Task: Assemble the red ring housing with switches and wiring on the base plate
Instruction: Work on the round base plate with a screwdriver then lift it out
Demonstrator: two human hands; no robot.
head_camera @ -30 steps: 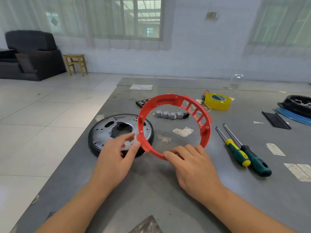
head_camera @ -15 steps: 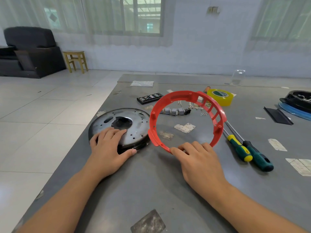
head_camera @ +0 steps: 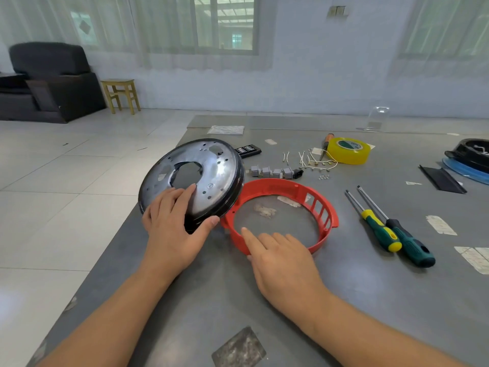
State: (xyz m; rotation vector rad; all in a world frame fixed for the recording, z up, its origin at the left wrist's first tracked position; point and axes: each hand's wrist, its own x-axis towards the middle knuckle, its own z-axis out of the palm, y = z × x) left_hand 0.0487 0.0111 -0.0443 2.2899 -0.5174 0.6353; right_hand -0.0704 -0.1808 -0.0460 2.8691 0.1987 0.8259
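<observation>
While the left hand [head_camera: 172,229] grips the near rim of the base plate [head_camera: 195,178], fingers on its face and thumb under the edge, the plate stands tilted up, its right edge overlapping the left side of the red ring housing [head_camera: 280,215]. That ring lies flat on the table [head_camera: 344,300], just right of the plate. The right hand [head_camera: 280,258] rests relaxed, fingers straight, on the ring's near wall, so it is the nearer one to steady it as the plate comes across.

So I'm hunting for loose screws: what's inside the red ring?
Inside the red ring only bare grey table with two whitish residue patches shows. The right hand covers the near rim, and the tilted base plate hides its left edge.
</observation>
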